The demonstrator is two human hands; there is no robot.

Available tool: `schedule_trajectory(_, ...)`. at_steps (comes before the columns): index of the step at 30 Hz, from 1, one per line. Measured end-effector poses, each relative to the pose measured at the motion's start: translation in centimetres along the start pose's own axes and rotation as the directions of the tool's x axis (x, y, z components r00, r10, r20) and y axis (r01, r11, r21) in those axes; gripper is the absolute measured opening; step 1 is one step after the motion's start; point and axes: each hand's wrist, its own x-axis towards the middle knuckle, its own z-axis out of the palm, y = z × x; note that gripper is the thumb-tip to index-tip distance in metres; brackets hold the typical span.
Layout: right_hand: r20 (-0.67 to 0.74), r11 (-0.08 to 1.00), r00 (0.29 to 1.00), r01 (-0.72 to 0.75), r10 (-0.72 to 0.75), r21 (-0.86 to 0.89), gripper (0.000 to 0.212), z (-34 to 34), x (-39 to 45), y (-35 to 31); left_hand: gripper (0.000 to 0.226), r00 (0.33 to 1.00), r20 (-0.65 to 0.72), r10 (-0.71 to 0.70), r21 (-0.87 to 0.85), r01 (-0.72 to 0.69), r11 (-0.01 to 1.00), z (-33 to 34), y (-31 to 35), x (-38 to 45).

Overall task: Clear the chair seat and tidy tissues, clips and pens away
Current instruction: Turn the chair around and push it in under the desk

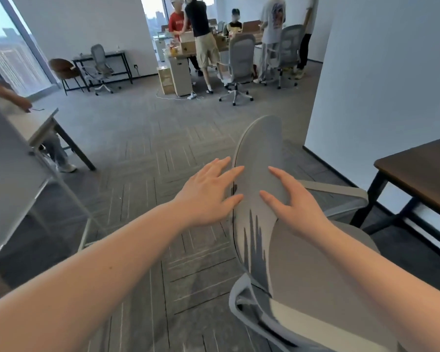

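The chair [259, 174] at lower centre of the frame is pale grey, its backrest mesh fading into dark grey pointed streaks lower down, with a lighter grey frame. The carpet [142, 148] is dark grey, laid in tiles with thin pale stripes in a herringbone pattern. At the right edge, the counter [422, 168] has a dark brown top on black legs. The walls [381, 72] are plain white. In the upper middle, one person [176, 24] wears a red shirt, another [198, 19] a black top with khaki shorts.
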Motion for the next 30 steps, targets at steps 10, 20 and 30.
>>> schedule_trajectory(10,0.038,0.993,0.993,-0.109,0.11,-0.033,0.07,3.0,6.7,-3.6,0.066,0.997,0.066,0.049,0.093,-0.055,0.994,-1.3,-10.8,7.8)
schedule_trajectory(20,-0.07,0.906,0.929,-0.369,0.363,-0.209,0.086,6.3,13.3,-5.1,0.089,0.884,0.158,0.439,0.195,-0.464,0.864,-1.4,-14.2,21.9)
schedule_trajectory(30,-0.111,0.795,0.839,-0.541,0.533,-0.273,0.094,7.6,16.2,-5.3,0.103,0.696,0.153,0.701,0.136,-0.718,0.683,-0.5,-12.1,31.0)
